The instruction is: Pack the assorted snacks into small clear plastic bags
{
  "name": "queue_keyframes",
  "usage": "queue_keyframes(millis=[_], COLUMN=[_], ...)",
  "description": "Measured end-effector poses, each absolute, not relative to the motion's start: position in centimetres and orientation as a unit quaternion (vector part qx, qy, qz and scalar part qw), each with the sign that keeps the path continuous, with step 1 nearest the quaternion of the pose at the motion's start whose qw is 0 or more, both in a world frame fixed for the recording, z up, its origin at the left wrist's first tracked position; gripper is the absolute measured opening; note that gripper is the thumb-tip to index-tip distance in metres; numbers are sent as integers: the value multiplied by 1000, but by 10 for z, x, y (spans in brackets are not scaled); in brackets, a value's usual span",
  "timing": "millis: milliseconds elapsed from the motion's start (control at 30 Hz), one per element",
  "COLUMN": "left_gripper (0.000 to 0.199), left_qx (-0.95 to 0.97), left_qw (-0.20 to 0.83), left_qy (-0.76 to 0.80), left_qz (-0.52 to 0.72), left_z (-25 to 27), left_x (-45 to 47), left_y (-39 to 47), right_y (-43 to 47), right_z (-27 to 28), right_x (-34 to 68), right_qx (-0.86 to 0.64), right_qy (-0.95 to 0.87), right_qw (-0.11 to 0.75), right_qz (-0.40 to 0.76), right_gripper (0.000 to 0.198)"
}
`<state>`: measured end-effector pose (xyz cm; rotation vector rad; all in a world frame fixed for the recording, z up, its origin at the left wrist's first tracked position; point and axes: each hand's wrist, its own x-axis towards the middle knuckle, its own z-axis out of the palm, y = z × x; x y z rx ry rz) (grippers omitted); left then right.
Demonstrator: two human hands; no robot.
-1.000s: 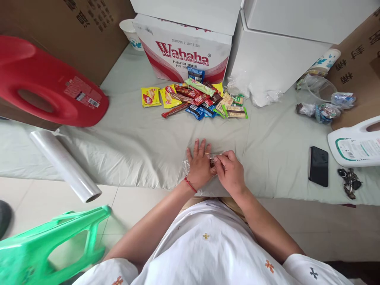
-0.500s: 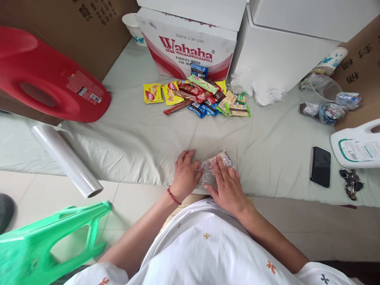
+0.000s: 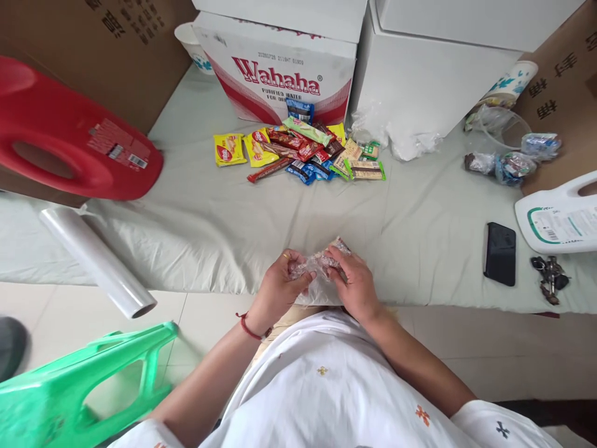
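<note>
Close to the front edge of the cloth-covered table, my left hand (image 3: 282, 280) pinches the bunched left side of a clear plastic bag (image 3: 321, 291). My right hand (image 3: 353, 281) is closed around the other side, where a small reddish, crinkled bundle (image 3: 339, 245) shows through the plastic. What the bundle is I cannot make out, as my fingers cover much of it. Beyond both hands lies a pile of wrapped snacks (image 3: 303, 146), with yellow, red, blue and green packets, in front of a Wahaha water carton (image 3: 280, 74).
On the left are a red jug (image 3: 69, 137), a roll of plastic film (image 3: 97, 261) overhanging the table edge and a green stool (image 3: 88, 379). At right lie a phone (image 3: 500, 254), keys (image 3: 550, 279), a white jug (image 3: 557, 214) and plastic-wrapped bundles (image 3: 515, 168).
My right hand has gone from lying flat on the bundle to gripping it. My left hand has turned and now pinches the plastic. The view has shifted slightly.
</note>
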<state>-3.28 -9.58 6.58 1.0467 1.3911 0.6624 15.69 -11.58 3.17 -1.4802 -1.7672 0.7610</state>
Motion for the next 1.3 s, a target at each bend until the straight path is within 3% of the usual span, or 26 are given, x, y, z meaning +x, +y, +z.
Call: queue_keyframes(millis=[133, 367, 467, 600, 700, 800, 900, 1000, 1100, 1300], left_gripper=[38, 35, 41, 64, 75, 62, 47, 49, 46, 35], left_qx=[415, 300, 298, 338, 429, 584, 683, 684, 678, 748], left_qw=[613, 689, 687, 700, 667, 552, 448, 428, 408, 210], left_qy=[581, 503, 483, 454, 461, 469, 459, 478, 501, 537], left_qz=[338, 427, 454, 435, 397, 367, 351, 347, 351, 327], left_z=[80, 70, 58, 48, 43, 41, 40, 38, 35, 29], left_x=[-11, 26, 28, 22, 17, 18, 25, 31, 33, 38], left_y=[-95, -77, -75, -75, -75, -78, -82, -85, -86, -78], right_y=[-115, -109, -106, -106, -109, -111, -109, -104, -100, -99], right_z=[32, 32, 30, 28, 27, 25, 22, 19, 17, 18], right_x=[150, 163, 172, 181, 180, 174, 173, 181, 189, 189], right_qx=[-576, -573, -516, -475, -458, -505, -605, -659, -666, -673], right_qy=[-703, -706, -701, -667, -619, -547, -493, -504, -528, -479], right_qw=[333, 282, 310, 333, 373, 430, 470, 460, 427, 418], right_qz=[252, 308, 382, 467, 518, 510, 413, 316, 309, 378], right_gripper=[73, 104, 107, 105, 96, 74, 48, 22, 16, 19])
